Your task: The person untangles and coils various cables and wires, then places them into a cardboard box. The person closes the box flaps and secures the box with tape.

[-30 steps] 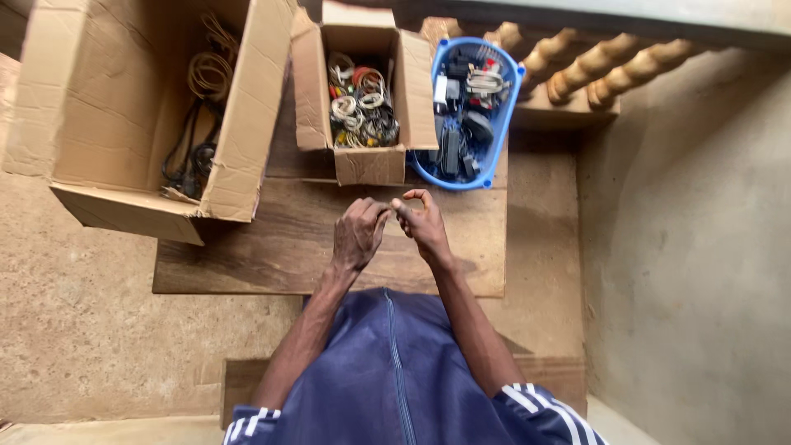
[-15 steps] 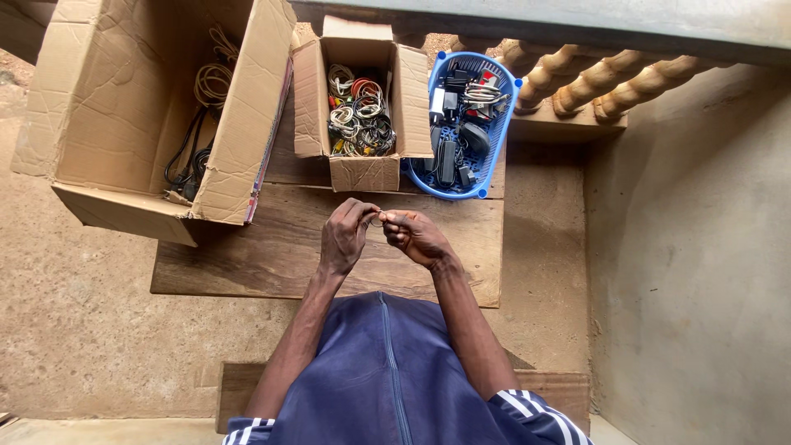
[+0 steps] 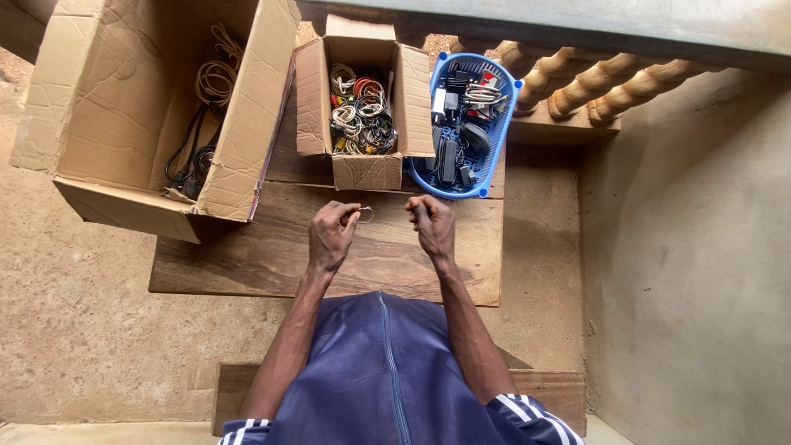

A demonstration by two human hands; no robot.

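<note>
1. My left hand [image 3: 331, 235] is closed in a pinch on a small loop of thin wire [image 3: 364, 215], which sticks out from my fingertips toward my other hand, above the board.
2. My right hand [image 3: 432, 226] is curled into a loose fist just beside the loop. I cannot tell whether anything is gripped inside it.
3. Both hands hover apart from each other over a worn wooden board [image 3: 247, 264] of dark, stained planks, which lies flat on the ground in front of me.
4. At the far edge of the board stands a small open cardboard box [image 3: 362, 169] full of coiled cables in white, red and grey.
5. Touching its right side is a blue plastic basket [image 3: 503, 124] holding black chargers, plugs and more cords.
6. To the left, well apart from my hands, a large cardboard box [image 3: 107, 124] sits open with a few black and beige cords at the bottom. Its corner overlaps the board.
7. The floor [image 3: 74, 330] is rough, sandy concrete, and a plain concrete surface [image 3: 692, 272] rises on my right.
8. Beyond the basket runs a row of turned balusters [image 3: 593, 82] under a grey ledge.
9. I am wearing a dark blue zip top [image 3: 387, 379] with white stripes at the sleeves.
</note>
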